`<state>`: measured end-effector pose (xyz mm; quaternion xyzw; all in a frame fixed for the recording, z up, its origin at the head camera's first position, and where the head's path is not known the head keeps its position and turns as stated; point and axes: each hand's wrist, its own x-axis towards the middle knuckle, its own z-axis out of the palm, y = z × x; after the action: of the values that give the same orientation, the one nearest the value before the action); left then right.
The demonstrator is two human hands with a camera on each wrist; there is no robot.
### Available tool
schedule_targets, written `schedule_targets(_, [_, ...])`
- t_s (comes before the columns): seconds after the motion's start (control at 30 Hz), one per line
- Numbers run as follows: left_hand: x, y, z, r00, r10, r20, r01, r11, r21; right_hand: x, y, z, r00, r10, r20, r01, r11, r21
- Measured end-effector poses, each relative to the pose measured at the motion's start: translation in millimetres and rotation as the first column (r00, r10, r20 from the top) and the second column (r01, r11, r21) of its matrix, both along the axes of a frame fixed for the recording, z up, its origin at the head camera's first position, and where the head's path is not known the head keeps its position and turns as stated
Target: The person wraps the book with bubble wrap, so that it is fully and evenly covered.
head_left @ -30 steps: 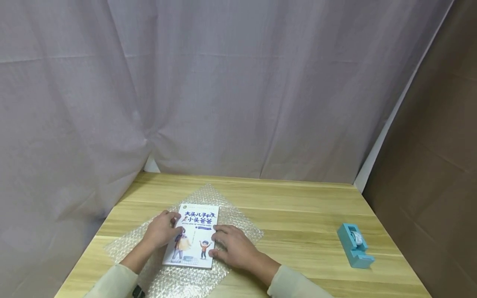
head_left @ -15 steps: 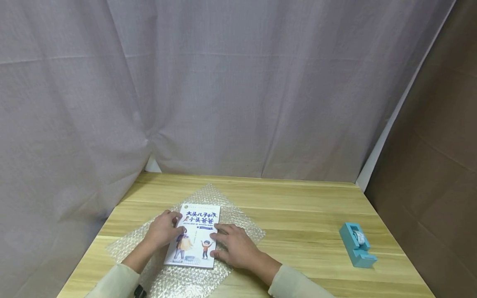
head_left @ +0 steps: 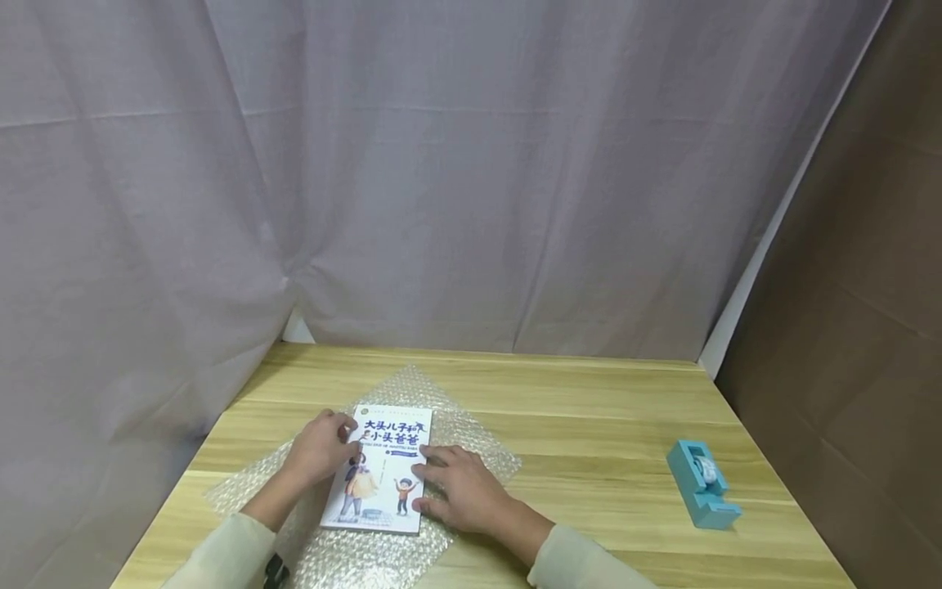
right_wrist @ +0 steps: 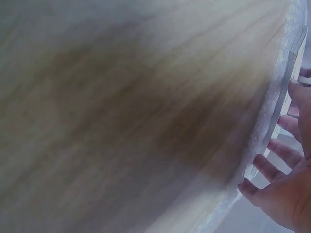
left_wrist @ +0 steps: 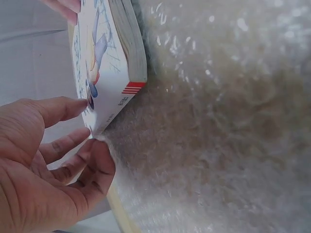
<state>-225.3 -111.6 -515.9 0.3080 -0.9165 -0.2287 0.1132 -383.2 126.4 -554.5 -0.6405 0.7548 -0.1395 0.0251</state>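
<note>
Grey fabric hangs as a curtain (head_left: 471, 180) across the far side, from 9 o'clock round to about 1, and a brown cloth (head_left: 846, 343) closes off your 2 to 3 o'clock. Below them spreads the wood-grained table (head_left: 589, 417), with the bubble wrap (head_left: 368, 560) flat on its left half, turned like a diamond, far corner just past 12 o'clock. Your book (head_left: 390, 491) lies face up on that wrap, title readable from your side, and the relation that counts is this: it sits between your two hands, its long axis running from just past 6 o'clock to just past 12. Its spine faces 9, its fore-edge 3. Your left hand (head_left: 320, 446) touches the spine side at about 10 o'clock, thumb extended to the cover and lower fingers bent; your right hand (head_left: 465, 487) touches the fore-edge side around 3, fingers loosely spread. Neither is nearer, as both make contact, and neither appears wrapped round the book; how firmly they press, you cannot tell. Well apart, at 3 o'clock from your right hand, stands the blue tape dispenser (head_left: 688, 483), holding a small pale roll (head_left: 705, 469).
</note>
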Motion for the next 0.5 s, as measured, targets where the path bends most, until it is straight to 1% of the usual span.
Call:
schedule_targets(0.13, [-5.1, -2, -0.4, 0.999, -0.017, -0.028, 0.016, 0.999, -0.032, -0.2, 0, 0.0, 1.0, 0.001, -0.006, -0.001, 1.0, 0.002])
schedule_targets(0.23, [-9.0, -3, 1.6, 0.998, -0.034, -0.055, 0.032, 0.999, -0.04, 0.2, 1, 0.8, 1.0, -0.002, -0.014, 0.002, 1.0, 0.002])
schedule_targets(0.37, [-14.9, -9, 3.1, 0.993, -0.086, -0.083, 0.08, 0.994, -0.073, 1.3, 1, 2.0, 1.0, -0.008, -0.026, 0.008, 1.0, 0.007])
schedule_targets(0.5, [-20.4, -18, 2.3, 0.988, -0.137, -0.077, 0.127, 0.984, -0.121, 2.6, 1, 2.1, 0.999, -0.005, -0.037, 0.006, 1.0, 0.014])
